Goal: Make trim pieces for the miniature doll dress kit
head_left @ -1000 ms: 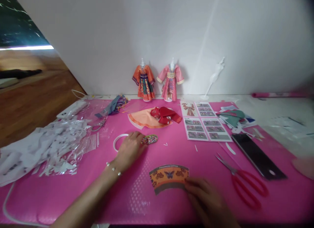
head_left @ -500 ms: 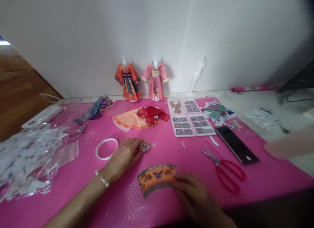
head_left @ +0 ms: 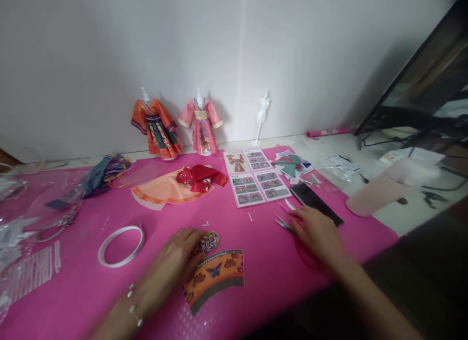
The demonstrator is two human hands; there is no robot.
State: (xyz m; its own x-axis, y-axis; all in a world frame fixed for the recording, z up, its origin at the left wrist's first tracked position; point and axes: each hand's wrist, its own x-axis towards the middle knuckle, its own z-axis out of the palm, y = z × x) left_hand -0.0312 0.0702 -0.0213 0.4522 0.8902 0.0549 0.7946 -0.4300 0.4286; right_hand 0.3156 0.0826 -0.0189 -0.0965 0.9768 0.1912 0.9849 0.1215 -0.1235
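My left hand (head_left: pixel 177 259) has its fingers closed on a small rounded piece with a dense multicoloured pattern (head_left: pixel 211 241), partly covered by the fingers. Just below lies a curved orange fabric piece (head_left: pixel 215 271) with a butterfly print and a grey lower band, flat on the pink mat (head_left: pixel 263 286). Over on the right, my right hand (head_left: pixel 314 232) is curled around the scissors (head_left: pixel 283 224). Their metal tips point up and left, and the red handles are mostly hidden and blurred under the hand.
A white tape roll (head_left: pixel 120 246), peach fabric with red pieces (head_left: pixel 171 189) and an instruction sheet (head_left: pixel 252 179) lie on the mat. A black phone (head_left: pixel 310 201) and a pale bottle (head_left: pixel 387 189) are at right. Two dressed mini mannequins (head_left: pixel 201 120) and a bare one (head_left: pixel 262 113) stand behind.
My right hand has let go of the orange fabric piece and moved right onto the scissors. My left hand has brought the patterned piece nearer the orange fabric. The view has swung right.
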